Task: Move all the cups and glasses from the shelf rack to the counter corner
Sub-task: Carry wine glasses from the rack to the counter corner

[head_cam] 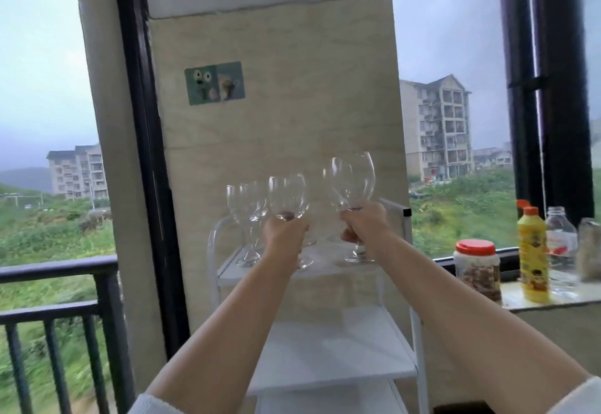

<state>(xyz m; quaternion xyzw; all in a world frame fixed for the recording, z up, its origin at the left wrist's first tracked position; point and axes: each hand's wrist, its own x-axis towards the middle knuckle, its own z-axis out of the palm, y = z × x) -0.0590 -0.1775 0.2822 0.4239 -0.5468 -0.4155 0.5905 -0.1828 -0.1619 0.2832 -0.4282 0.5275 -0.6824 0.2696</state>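
Both hands are up at the rack's (227, 275) top shelf. Left hand (283, 230) has its fingers wrapped round a glass (287, 197) stem, right hand (366, 221) grips a bigger glass (353, 182), tilted slightly left. Two more glasses (247, 205) stand on the shelf just left.

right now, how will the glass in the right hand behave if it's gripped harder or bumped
The glass looks thin and clear, so probably fragile and light. It is top-heavy: a wide bowl over a narrow stem, tilted left in the right hand, so apt to swing. It sits close to the left hand's glass; they could clink.
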